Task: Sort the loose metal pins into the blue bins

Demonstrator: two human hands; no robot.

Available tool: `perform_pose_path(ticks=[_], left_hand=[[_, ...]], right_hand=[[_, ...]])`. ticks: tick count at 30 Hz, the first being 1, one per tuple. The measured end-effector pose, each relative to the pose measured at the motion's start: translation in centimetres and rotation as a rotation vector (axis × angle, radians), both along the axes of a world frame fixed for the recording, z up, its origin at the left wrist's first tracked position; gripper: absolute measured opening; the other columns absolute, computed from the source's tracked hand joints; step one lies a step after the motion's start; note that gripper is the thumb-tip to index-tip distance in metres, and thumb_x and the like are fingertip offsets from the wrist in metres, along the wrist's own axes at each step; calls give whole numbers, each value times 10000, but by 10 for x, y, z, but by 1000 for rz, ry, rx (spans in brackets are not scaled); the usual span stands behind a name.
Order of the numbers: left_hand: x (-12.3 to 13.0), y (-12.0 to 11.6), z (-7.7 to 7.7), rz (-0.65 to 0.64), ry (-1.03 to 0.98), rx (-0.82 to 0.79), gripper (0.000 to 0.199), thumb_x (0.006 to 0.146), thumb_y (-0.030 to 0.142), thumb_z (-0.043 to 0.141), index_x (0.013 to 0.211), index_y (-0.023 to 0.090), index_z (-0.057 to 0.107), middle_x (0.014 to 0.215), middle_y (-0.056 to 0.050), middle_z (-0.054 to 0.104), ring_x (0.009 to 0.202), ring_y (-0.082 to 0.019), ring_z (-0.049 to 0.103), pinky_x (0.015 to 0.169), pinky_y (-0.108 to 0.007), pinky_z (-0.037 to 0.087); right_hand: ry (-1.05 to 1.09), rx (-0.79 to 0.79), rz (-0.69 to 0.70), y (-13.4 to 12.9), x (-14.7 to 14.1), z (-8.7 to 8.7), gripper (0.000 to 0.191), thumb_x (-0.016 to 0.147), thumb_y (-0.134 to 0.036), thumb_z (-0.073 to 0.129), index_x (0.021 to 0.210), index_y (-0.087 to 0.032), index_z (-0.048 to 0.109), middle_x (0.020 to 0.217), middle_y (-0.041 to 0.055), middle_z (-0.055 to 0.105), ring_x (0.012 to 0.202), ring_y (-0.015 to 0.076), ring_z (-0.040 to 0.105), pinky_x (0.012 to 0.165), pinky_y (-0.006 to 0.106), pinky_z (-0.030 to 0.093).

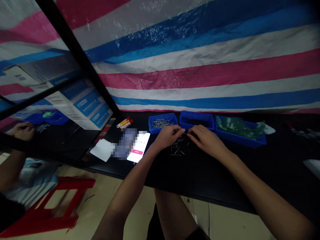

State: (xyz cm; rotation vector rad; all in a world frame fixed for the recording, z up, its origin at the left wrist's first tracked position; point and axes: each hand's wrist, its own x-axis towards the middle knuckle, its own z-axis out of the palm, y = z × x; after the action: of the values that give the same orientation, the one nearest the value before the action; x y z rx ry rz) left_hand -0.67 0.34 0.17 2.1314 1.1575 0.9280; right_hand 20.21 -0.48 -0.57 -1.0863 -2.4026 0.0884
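Over the black table, my left hand point(170, 136) is closed in a pinch, thumb against fingertips. Just right of it, my right hand point(205, 140) also pinches, with the fingertips of both hands nearly meeting. A thin, light metal pin point(185, 133) shows between them, too small to make out its exact kind. Below the hands lies a loose scatter of slim metal pins point(177, 154), partly hidden by my left hand. Behind my left hand stands a blue bin point(150, 126) heaped with similar silvery pieces. Behind my right hand is a second blue bin point(197, 115) with a dark inside.
A third blue bin point(252, 143) holds greenish clear plastic bags. A lit phone point(140, 146), white paper point(101, 150) and red-and-yellow tubes point(125, 122) lie left. Cartons point(87, 106) stand beyond a black frame. Another person sits left on a red stool point(72, 200).
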Motion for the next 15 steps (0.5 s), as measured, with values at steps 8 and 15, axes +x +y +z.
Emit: perform_pose_path(ticks=[8,15], left_hand=[[-3,2,0,-11,-48,-50,311,910,413,576,808,160,726,674,-2,661,594,-117,541,596,-241,380],[-2,2,-1,21,-172,-54,240,874,385,643,846,161,725,771,-24,713,662,-126,605,640,-245,426]], right_hand=[[75,34,-11,-4,-2,3,192,991,-355,407,969,-229,551,912,85,629,880,260,577,754,397,485],[131,40,-98,-6,-1,2,257,967,-373,466,1147,-208,547,982,103,644,929,273,613,775,404,508]])
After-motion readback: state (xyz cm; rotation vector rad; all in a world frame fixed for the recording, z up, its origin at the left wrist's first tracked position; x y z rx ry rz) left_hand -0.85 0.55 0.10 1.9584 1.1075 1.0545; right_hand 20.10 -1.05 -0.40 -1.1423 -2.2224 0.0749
